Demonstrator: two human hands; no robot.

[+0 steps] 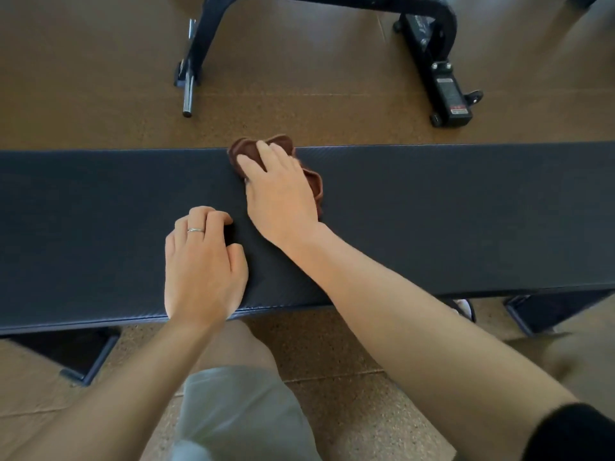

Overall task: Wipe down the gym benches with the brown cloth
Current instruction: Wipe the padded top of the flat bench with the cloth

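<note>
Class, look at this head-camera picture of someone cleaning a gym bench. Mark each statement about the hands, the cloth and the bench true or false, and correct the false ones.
1. The right hand presses the brown cloth onto the bench pad. True.
2. The cloth lies near the pad's near edge, close to the person. False: it sits at the far edge, partly overhanging it.
3. The left hand wears a ring and rests on the pad. True.
4. The left hand holds a spray bottle. False: it holds nothing; its fingers are loosely curled on the pad.
5. The black equipment frame stands on the floor beyond the bench. True.
6. Both hands are on the cloth. False: only the right hand is.
</note>
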